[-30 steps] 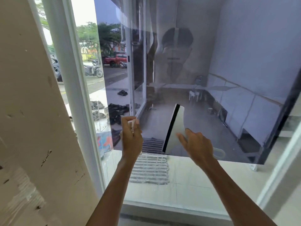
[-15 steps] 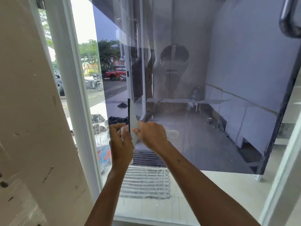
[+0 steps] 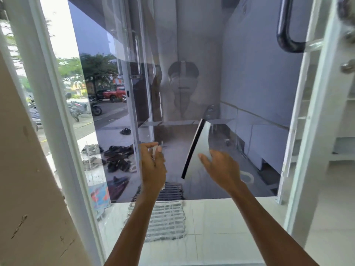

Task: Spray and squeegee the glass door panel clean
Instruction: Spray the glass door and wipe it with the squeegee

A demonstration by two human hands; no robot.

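Observation:
The glass door panel [image 3: 240, 83] fills the view and reflects a grey room. My right hand [image 3: 221, 167] grips a white squeegee [image 3: 199, 148] with a black rubber edge, tilted and pressed on the glass near the middle. My left hand [image 3: 153, 166] is raised to the left of it, fingers closed around a small pale object, probably a cloth or wipe; I cannot tell which. No spray bottle is in view.
A white door frame [image 3: 55, 116] stands at the left beside a beige wall [image 3: 28, 189]. A dark door handle [image 3: 286, 29] hangs at the upper right. Outside lie shoes [image 3: 119, 156] and a striped mat [image 3: 167, 221].
My right hand has drawn the squeegee from beside my left hand out to the right across the glass. The view has tilted upward, and the door handle now shows.

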